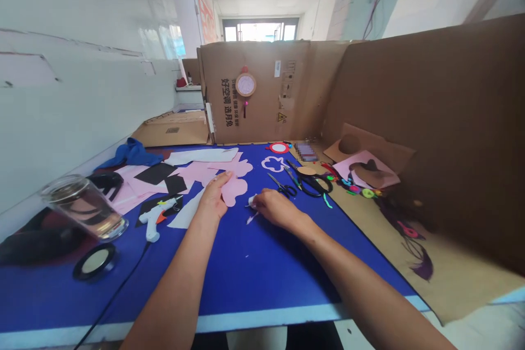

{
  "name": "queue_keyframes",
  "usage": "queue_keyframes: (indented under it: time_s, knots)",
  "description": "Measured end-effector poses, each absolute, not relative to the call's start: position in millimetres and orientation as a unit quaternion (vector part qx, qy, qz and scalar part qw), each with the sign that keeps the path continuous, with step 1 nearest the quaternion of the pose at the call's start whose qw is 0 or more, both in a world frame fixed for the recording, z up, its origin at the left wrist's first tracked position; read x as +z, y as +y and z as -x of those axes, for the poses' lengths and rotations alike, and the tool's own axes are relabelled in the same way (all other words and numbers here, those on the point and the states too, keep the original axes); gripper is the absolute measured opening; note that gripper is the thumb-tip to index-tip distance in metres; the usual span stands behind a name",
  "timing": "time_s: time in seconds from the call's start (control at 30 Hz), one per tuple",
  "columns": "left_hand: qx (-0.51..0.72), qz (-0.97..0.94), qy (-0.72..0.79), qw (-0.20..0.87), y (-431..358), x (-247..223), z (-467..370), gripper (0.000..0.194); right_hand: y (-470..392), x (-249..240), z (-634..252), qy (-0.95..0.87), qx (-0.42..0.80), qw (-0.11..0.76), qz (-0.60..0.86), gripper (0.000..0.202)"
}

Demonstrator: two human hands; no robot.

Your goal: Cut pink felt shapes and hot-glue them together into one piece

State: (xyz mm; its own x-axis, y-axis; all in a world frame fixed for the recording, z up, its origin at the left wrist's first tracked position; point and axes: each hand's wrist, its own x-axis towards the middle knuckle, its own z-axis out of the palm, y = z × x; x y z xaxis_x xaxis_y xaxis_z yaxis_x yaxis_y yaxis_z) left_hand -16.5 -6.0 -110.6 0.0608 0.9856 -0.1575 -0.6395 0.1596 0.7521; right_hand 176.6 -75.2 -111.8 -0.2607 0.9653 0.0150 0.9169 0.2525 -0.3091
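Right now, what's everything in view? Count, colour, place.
Table: one, blue, centre
Glass: one, clear, far left
Lid: one, black rim, near left
Glue gun: one, white, left
Cloth: one, blue, back left
Paper pieces: several, pink, white, black, left
Flower outline: one, pink, back centre
Scissors: at least one, black handles, right
Beads: several, mixed, right
Cardboard: several pieces, brown, back and right
Ornament: one, pale, back cardboard
Cutout: one, pink, centre
Scrap: at least one, pale, centre
Left hand: one, bare, holding the cutout
Right hand: one, bare, pinching the scrap
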Motion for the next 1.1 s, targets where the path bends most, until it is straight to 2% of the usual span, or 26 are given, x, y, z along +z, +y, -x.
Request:
queue_keyframes:
  time_s: [0.07,0.2,0.27,0.3,0.37,0.4,0.47,0.57,0.83,1.1]
  knots:
    - [0.588,-0.264,0.345,0.682,-8.7,-110.5,16.0,0.019,-79.5,-97.2,-209.1,-0.757,0.096,0.093,0.639,0.017]
    - [0.582,-0.287,0.35,0.676,-15.2,-112.6,10.5,0.023,-98.9,-74.6,-291.7,-0.648,0.012,0.09,0.756,0.028]
    - [0.577,-0.302,0.352,0.672,-17.7,-113.1,6.4,0.028,-100.4,-75.2,-314.9,-0.596,-0.025,0.097,0.797,0.045]
    - [0.574,-0.31,0.353,0.671,-19.1,-112.9,4.4,0.03,-98.4,-78.3,-317.5,-0.567,-0.054,0.128,0.812,0.05]
    - [0.564,-0.329,0.354,0.669,-22.3,-111.6,1.0,0.034,-90.3,-87.6,-305.4,-0.581,-0.065,0.238,0.776,0.049]
    - [0.558,-0.34,0.356,0.668,-24.2,-110.8,-0.4,0.036,-85.1,-92.6,-293.0,-0.606,-0.025,0.309,0.733,0.047]
    - [0.546,-0.36,0.36,0.666,-28.1,-109.4,-2.6,0.041,-75.0,-100.9,-264.2,-0.653,0.142,0.415,0.618,0.048]
    - [0.534,-0.387,0.367,0.656,-33.7,-109.6,-6.1,0.046,-66.4,-107.8,-231.4,-0.625,0.345,0.467,0.521,0.06]
    - [0.485,-0.513,0.372,0.603,-48.4,-117.6,-21.3,0.048,-75.6,-109.4,-212.1,-0.609,0.408,0.478,0.483,0.044]
    - [0.457,-0.514,0.385,0.615,-53.0,-114.0,-22.1,0.054,-69.2,-115.3,-210.6,-0.563,0.426,0.512,0.49,0.044]
